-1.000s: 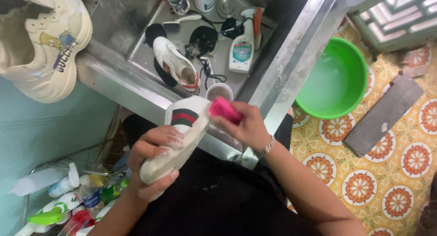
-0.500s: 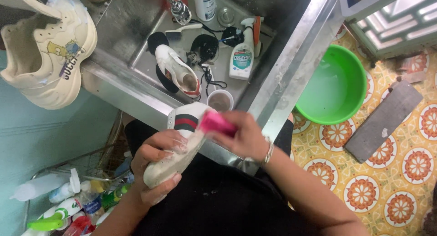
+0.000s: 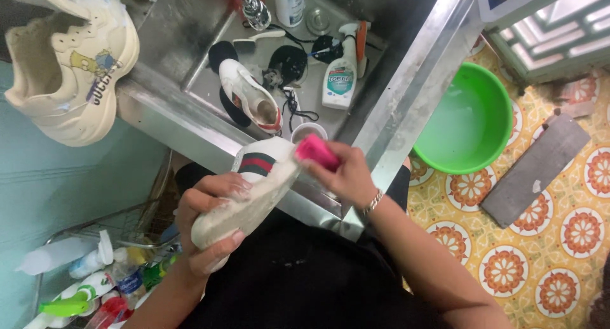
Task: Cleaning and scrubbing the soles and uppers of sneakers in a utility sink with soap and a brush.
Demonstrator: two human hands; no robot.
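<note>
Here the left hand (image 3: 213, 224) wrapped around a white sneaker (image 3: 251, 192), sole upward; the right hand (image 3: 343, 176) pinched a pink sponge (image 3: 316, 151) against its edge, over the sink's (image 3: 190, 122) front rim.

A stainless steel sink (image 3: 394, 107) runs diagonally across the view above a floor of yellow tiles (image 3: 559, 253) with orange flower medallions. A green basin (image 3: 467, 116) stands on the tiles beside a grey slab (image 3: 534, 164), and a pale teal wall (image 3: 57, 189) fills the left side.
</note>
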